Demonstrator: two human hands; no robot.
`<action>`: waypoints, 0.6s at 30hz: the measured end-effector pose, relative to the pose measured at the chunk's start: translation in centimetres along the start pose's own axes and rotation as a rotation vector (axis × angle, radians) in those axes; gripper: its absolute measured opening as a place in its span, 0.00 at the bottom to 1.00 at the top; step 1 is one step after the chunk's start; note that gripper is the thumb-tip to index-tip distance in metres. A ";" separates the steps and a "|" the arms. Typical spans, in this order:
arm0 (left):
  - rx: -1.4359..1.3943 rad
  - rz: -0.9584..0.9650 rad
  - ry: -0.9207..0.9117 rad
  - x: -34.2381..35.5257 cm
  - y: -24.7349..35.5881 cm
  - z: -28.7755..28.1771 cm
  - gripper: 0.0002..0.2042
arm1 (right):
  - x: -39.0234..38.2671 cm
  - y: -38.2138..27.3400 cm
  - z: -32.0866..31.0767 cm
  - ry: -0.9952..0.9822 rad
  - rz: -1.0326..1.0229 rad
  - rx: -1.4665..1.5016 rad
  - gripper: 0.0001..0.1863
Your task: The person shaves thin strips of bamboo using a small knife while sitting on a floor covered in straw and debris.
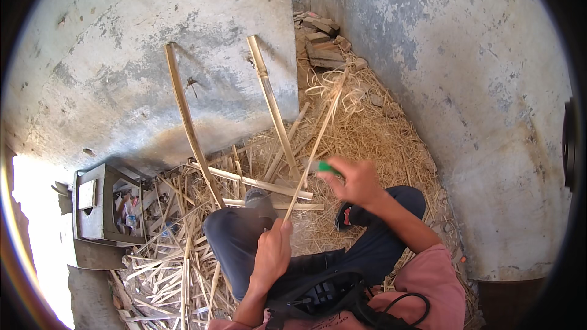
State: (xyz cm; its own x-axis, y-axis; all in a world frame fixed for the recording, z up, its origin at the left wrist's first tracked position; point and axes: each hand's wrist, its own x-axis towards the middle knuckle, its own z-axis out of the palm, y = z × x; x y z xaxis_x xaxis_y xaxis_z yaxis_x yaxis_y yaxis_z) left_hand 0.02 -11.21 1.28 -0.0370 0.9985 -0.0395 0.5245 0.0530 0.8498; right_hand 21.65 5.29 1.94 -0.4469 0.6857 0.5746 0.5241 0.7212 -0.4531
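A long, thin bamboo strip (318,140) slants up and away from my left hand (273,252), which is closed round its near end above my lap. Thin curled shavings (337,93) cluster at the strip's far end. My right hand (358,182) is closed on a green-handled knife (324,167). The knife's short blade lies against or very close to the middle of the strip; whether it touches is hard to tell. My fingers hide part of the handle.
Two bamboo poles (183,107) (269,98) lean on the peeling wall (232,0). Split bamboo pieces (165,269) litter the floor at left, beside a wooden box (98,208). Shavings (382,128) cover the right side; bricks and wood scraps (324,52) lie in the far corner.
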 end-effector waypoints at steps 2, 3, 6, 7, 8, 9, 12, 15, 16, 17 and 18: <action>0.005 -0.007 -0.022 -1.1 -0.6 0.2 0.09 | 1.0 1.6 -0.9 0.043 0.032 -0.043 0.15; 0.006 -0.008 -0.034 -1.8 -1.0 0.3 0.09 | 1.4 2.3 -1.2 0.064 0.050 -0.066 0.15; -0.013 -0.043 -0.047 -2.6 -1.4 0.3 0.09 | 1.3 3.5 -1.4 0.093 0.096 -0.024 0.16; -0.024 -0.069 -0.042 -3.1 -1.5 0.2 0.10 | 1.5 3.9 -1.7 0.081 0.138 -0.043 0.17; -0.018 -0.084 -0.057 -3.6 -1.6 0.1 0.10 | 1.8 4.5 -2.1 0.071 0.180 -0.063 0.17; -0.013 -0.100 -0.071 -4.2 -1.7 -0.1 0.10 | 2.1 5.2 -2.6 0.060 0.221 -0.083 0.17; -0.023 -0.116 -0.110 -5.9 -1.6 -0.7 0.15 | 3.3 7.1 -5.2 0.158 0.405 -0.139 0.18; -0.038 -0.138 -0.113 -6.8 -2.2 -0.9 0.18 | 3.6 8.6 -6.4 0.296 0.326 -0.190 0.19; -0.043 -0.150 -0.110 -6.9 -2.5 -0.9 0.18 | 3.6 8.4 -6.2 0.283 0.350 -0.153 0.19; -0.038 -0.144 -0.087 -6.7 -2.9 -0.9 0.19 | 3.4 8.2 -6.0 0.269 0.374 -0.117 0.20; -0.033 -0.137 -0.065 -6.3 -3.4 -0.8 0.19 | 3.2 7.9 -5.7 0.257 0.398 -0.081 0.20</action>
State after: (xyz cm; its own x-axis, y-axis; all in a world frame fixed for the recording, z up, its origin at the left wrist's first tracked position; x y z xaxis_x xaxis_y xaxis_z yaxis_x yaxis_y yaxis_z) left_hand -2.18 -17.64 -0.92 -0.0511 0.9806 -0.1893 0.4899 0.1898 0.8509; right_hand 28.50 12.60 4.09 -0.0117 0.8534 0.5212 0.6774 0.3901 -0.6236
